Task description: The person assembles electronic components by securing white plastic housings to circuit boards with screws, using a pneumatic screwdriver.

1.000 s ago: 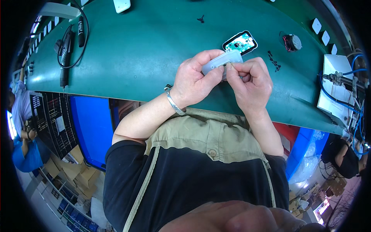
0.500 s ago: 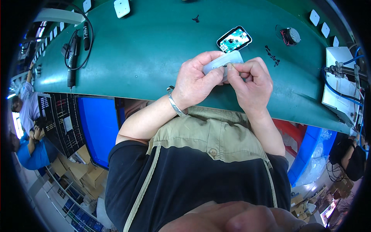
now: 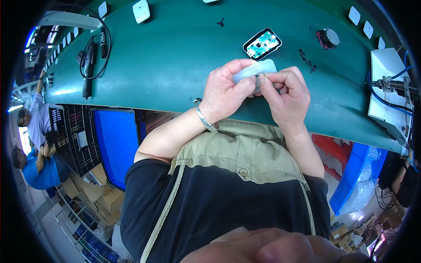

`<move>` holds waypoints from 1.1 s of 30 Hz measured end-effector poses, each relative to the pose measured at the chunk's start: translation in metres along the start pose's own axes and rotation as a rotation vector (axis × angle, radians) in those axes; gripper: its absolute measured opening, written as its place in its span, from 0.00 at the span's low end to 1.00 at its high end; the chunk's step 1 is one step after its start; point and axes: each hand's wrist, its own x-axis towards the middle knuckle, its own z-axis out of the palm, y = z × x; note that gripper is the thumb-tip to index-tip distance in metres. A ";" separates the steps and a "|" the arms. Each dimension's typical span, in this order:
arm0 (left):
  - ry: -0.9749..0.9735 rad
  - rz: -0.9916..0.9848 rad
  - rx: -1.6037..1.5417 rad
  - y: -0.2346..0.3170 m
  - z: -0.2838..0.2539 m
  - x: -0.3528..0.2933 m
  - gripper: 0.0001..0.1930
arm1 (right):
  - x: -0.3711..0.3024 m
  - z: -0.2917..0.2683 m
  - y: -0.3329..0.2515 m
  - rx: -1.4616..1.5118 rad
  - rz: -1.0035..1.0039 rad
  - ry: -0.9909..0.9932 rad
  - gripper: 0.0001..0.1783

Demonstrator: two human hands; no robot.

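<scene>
A translucent white plastic cover (image 3: 265, 66) is gripped in my left hand (image 3: 222, 92), with the thumb on its face and the fingers behind. My right hand (image 3: 289, 94) closes thumb and forefinger in a pinch at the cover's near right part. A tiny dark spot shows between the thumbs; whatever the right fingertips pinch is too small to name. Just beyond the cover, an open housing with a green circuit board (image 3: 262, 44) lies on the green table (image 3: 166, 57). Small black parts (image 3: 307, 61) are scattered to its right.
A round device with red and black wires (image 3: 329, 38) sits at the far right. A corded electric screwdriver (image 3: 88, 65) and black marker (image 3: 103, 43) lie left. White square pieces (image 3: 141, 11) line the far side. A metal fixture with blue hoses (image 3: 388, 83) stands right.
The view has shifted slightly, so the surroundings sit a little differently. Both hands keep nearly the same hold at the cover.
</scene>
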 end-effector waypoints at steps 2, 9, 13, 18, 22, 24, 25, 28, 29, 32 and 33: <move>-0.015 -0.059 -0.117 0.006 0.003 0.002 0.14 | -0.001 -0.003 0.003 0.024 0.026 -0.031 0.07; -0.098 -0.090 -0.297 0.008 0.021 0.006 0.13 | 0.003 0.012 -0.004 1.025 0.492 0.115 0.28; -0.204 -0.066 -0.313 0.003 0.029 0.010 0.14 | 0.006 0.008 -0.007 1.047 0.492 0.054 0.28; -0.184 0.033 -0.027 0.009 0.012 0.013 0.17 | 0.017 -0.007 0.010 1.216 0.471 0.151 0.28; 0.166 0.491 1.063 0.028 -0.009 0.042 0.29 | 0.028 -0.016 0.023 1.311 0.487 0.253 0.26; 0.161 0.503 1.180 0.018 -0.006 0.054 0.30 | 0.031 -0.014 0.025 1.308 0.556 0.288 0.26; 0.156 0.515 1.293 0.014 -0.003 0.059 0.32 | 0.031 -0.014 0.027 1.311 0.554 0.286 0.26; 0.020 0.313 1.353 0.012 -0.001 0.069 0.33 | 0.029 -0.013 0.033 1.313 0.533 0.261 0.26; 0.018 0.316 1.355 0.013 0.000 0.070 0.33 | 0.028 -0.013 0.034 1.320 0.541 0.264 0.26; -0.004 0.285 1.238 0.018 0.000 0.069 0.29 | 0.027 -0.016 0.036 1.346 0.559 0.279 0.26; -0.013 0.185 0.960 0.019 -0.001 0.065 0.28 | 0.027 -0.017 0.035 1.367 0.571 0.275 0.26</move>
